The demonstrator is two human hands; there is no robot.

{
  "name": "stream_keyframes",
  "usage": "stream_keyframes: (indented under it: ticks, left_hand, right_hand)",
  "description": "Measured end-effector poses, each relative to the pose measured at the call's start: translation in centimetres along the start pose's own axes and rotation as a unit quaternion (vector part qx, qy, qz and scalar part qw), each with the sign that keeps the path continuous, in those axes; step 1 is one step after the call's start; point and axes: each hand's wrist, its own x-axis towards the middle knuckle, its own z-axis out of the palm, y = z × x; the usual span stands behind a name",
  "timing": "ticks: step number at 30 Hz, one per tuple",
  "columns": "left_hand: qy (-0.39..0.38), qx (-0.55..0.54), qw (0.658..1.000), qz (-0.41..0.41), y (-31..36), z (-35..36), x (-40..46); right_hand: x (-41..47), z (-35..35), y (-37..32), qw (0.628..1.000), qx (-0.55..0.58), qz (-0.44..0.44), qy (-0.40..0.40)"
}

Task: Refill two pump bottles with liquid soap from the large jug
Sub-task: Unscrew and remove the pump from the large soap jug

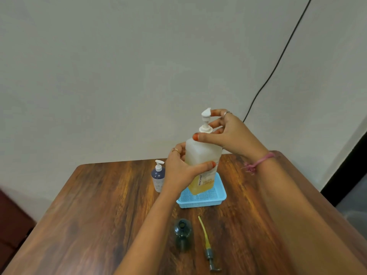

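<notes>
The large translucent jug (201, 155), with yellow soap in its lower part and a white pump on top, stands in a light blue tray (200, 199). My left hand (182, 171) grips the jug's body from the left. My right hand (228, 133) holds the white pump collar at the jug's neck. A dark green bottle (182, 234) stands open near me, without its pump. Its grey pump with a yellow tube (207, 247) lies on the table to its right. A dark blue and white pump bottle (158, 176) stands left of the jug, with its pump on.
The wooden table (89, 215) runs up to a pale wall. A black cable (278, 62) hangs down the wall behind the table's right side. A dark doorway edge shows at the far right.
</notes>
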Motion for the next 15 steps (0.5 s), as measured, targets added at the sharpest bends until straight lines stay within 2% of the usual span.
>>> stream_keyframes:
  ticks: [4,9,15]
  left_hand:
    - [-0.006,-0.011,1.0,-0.006,-0.1,0.0,-0.1]
    - [-0.002,0.004,1.0,-0.006,-0.7,-0.2,-0.3]
    - [0.014,0.015,1.0,-0.012,-1.6,-0.5,-0.4]
  right_hand:
    - [-0.1,-0.3,-0.1,0.999,0.032,-0.005,0.012]
    - [0.1,-1.5,-0.7,0.99,0.112,-0.015,0.079]
    - [0.4,-2.3,-0.7,0.983,0.152,-0.026,0.097]
